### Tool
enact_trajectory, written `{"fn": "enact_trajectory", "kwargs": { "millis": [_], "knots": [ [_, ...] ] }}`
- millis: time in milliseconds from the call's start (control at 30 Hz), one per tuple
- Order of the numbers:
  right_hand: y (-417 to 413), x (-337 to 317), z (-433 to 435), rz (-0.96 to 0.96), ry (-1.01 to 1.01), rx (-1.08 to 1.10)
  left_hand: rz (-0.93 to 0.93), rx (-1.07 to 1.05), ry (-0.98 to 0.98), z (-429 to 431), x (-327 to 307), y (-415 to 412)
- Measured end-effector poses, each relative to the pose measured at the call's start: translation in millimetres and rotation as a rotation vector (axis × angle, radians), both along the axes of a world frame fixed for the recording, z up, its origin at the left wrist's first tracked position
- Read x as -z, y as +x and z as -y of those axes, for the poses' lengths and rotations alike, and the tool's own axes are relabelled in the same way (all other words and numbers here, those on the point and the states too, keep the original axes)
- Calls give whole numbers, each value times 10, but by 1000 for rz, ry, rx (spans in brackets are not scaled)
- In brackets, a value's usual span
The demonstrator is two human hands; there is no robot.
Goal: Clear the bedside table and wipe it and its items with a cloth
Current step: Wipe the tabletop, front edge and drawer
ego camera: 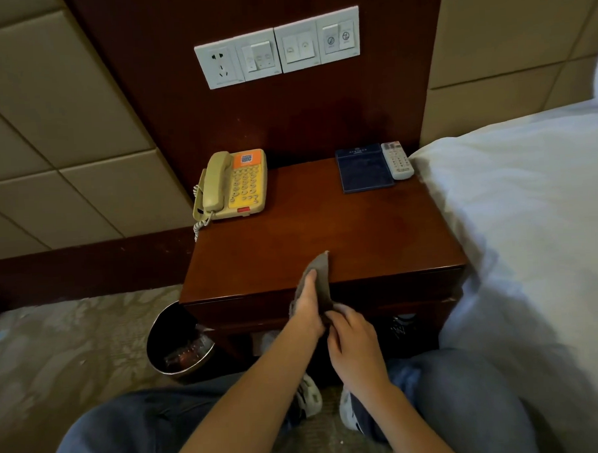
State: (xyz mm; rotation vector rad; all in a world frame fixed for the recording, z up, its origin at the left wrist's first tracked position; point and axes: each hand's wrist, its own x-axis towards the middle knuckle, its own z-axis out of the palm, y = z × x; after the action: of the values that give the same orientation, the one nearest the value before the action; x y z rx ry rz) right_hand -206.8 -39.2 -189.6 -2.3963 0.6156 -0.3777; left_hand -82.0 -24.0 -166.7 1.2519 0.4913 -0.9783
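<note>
The dark wooden bedside table (325, 232) stands between the wall and the bed. A beige and yellow telephone (232, 186) sits at its back left corner. A dark blue notepad holder (363, 168) and a white remote control (397, 160) lie at the back right. A grey cloth (322, 276) hangs over the table's front edge. My left hand (308, 308) lies flat along the cloth with fingers straight. My right hand (354, 347) pinches the cloth's lower corner just below the table edge.
A dark round waste bin (179, 341) stands on the patterned carpet left of the table. The bed with white sheets (530, 216) borders the table's right side. A socket and switch panel (277, 45) is on the wall above. My knees and shoes are below.
</note>
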Motion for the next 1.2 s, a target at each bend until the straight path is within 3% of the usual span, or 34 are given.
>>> {"fn": "enact_trajectory", "kwargs": {
  "millis": [200, 433, 600, 800, 1000, 1200],
  "knots": [
    [-83, 7, 89, -48, -10, 10, -104, -113, -144, -266, 58, 237],
    [-159, 43, 122, -38, 25, 12, 94, -387, 54, -1030, 8, 696],
    [-48, 17, 90, -33, 58, -6, 41, -247, 141, -1399, -157, 930],
    [81, -3, 4, -36, 58, -45, 3, -106, 165, -770, -123, 539],
    [7, 32, 18, -43, 49, -18, -30, 156, 56, -205, -46, 53],
    [-82, 55, 89, -52, 48, 3, -107, 76, -73, -210, -169, 31]
  ]
}}
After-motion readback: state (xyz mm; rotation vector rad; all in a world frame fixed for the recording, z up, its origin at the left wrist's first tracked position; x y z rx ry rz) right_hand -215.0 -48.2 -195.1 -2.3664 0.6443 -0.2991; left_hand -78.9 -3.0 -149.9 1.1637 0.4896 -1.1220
